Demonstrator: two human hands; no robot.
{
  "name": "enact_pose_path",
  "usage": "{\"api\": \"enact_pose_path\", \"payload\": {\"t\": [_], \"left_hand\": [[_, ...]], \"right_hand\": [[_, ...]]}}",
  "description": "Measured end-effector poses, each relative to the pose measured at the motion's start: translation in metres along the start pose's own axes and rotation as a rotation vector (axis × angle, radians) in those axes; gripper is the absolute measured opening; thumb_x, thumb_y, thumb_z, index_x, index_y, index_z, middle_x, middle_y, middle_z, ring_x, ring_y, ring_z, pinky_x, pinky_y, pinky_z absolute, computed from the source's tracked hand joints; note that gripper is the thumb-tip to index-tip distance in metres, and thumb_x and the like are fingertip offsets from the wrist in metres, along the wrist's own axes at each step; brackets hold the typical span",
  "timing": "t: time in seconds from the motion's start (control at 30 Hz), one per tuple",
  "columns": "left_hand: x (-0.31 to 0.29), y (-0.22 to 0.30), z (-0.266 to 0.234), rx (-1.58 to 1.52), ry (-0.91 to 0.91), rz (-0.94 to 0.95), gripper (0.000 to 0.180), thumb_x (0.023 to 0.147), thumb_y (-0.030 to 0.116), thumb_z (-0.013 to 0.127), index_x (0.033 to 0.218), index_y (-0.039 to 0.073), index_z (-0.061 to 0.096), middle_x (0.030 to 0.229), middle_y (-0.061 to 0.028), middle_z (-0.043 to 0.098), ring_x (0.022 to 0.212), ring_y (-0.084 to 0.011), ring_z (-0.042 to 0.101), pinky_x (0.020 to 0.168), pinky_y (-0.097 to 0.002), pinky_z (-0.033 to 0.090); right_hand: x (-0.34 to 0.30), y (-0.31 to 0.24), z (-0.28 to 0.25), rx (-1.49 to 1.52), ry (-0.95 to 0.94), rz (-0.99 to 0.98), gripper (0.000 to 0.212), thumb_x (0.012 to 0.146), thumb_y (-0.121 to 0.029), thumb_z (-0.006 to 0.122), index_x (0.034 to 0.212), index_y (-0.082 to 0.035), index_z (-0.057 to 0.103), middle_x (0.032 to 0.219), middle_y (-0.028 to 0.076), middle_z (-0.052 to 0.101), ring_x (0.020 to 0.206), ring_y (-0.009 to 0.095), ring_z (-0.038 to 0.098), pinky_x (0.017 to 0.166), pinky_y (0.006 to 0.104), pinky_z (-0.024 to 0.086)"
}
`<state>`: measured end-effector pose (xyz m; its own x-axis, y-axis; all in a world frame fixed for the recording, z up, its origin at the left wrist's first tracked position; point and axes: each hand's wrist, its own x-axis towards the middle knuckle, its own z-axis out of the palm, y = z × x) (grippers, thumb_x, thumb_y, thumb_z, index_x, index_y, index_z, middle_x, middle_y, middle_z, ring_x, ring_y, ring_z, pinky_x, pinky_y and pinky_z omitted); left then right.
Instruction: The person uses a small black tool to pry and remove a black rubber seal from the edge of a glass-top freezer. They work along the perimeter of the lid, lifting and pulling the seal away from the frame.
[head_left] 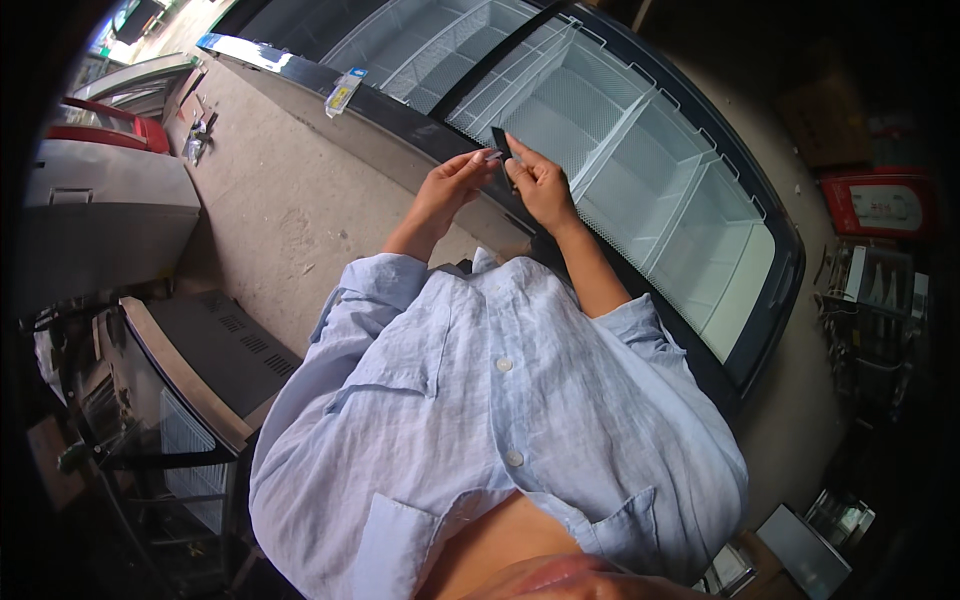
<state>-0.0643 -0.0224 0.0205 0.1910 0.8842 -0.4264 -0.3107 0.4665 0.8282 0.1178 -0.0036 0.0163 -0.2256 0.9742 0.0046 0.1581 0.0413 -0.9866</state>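
My left hand (450, 190) is closed in a pinch on a small, clear-looking piece (493, 156), too small to name. Close beside it, my right hand (543, 188) grips a thin flat black strip (500, 141) between thumb and fingers, its end sticking up past them. Both hands are held over the near edge of a chest freezer (784, 262) with a dark rim. White wire baskets (601, 183) divide the inside of the freezer. A small yellow, white and blue packet (343, 92) lies on the freezer's edge, farther to the left.
Left of me stand a grey metal cabinet (105, 225) and a dark appliance with vent slots (222, 338). A red-framed unit (105, 125) is behind them. On the right are a red case (880, 204) and racks of equipment (878, 290). Concrete floor (290, 215) runs beside the freezer.
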Motion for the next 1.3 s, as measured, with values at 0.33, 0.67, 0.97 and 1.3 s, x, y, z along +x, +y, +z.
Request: {"api": "enact_pose_path", "payload": {"t": [0.33,0.67,0.97,1.3], "left_hand": [[-0.007,-0.012,-0.027,0.159,0.316,0.057,0.03,0.1,0.035,0.049,0.082,0.013,0.058,0.074,0.0039,0.056,0.068,-0.0065,0.049,0.061,-0.0233,0.037],[-0.012,-0.018,-0.029,0.241,0.21,0.111,0.029,0.098,0.04,0.055,0.107,0.014,0.066,0.098,0.0032,0.067,0.085,-0.0063,0.053,0.072,-0.0233,0.041],[-0.007,-0.012,-0.035,0.229,0.263,0.163,0.03,0.095,0.033,0.064,0.115,0.012,0.067,0.098,0.0038,0.067,0.082,-0.0049,0.055,0.068,-0.0219,0.042],[0.007,-0.014,-0.01,0.134,0.197,0.21,0.032,0.095,0.026,0.064,0.123,0.011,0.063,0.106,0.002,0.067,0.096,-0.0076,0.062,0.08,-0.0257,0.049]], "right_hand": [[0.005,0.032,-0.042,-0.735,0.2,0.042,0.039,0.089,-0.022,0.06,0.125,-0.008,0.062,0.101,0.021,0.068,0.091,0.04,0.066,0.081,0.0454,0.053],[0.038,0.05,-0.019,-0.795,0.138,0.055,0.041,0.085,-0.019,0.06,0.125,-0.01,0.062,0.096,0.021,0.069,0.089,0.041,0.066,0.082,0.047,0.053],[0.054,0.068,-0.013,-0.735,0.167,-0.087,0.041,0.087,-0.027,0.063,0.126,-0.015,0.064,0.077,0.016,0.068,0.074,0.035,0.066,0.071,0.0416,0.052],[-0.003,-0.006,0.004,-0.306,0.097,-0.079,0.036,0.092,-0.022,0.063,0.126,-0.01,0.064,0.071,0.013,0.066,0.059,0.022,0.062,0.06,0.0354,0.049]]}}
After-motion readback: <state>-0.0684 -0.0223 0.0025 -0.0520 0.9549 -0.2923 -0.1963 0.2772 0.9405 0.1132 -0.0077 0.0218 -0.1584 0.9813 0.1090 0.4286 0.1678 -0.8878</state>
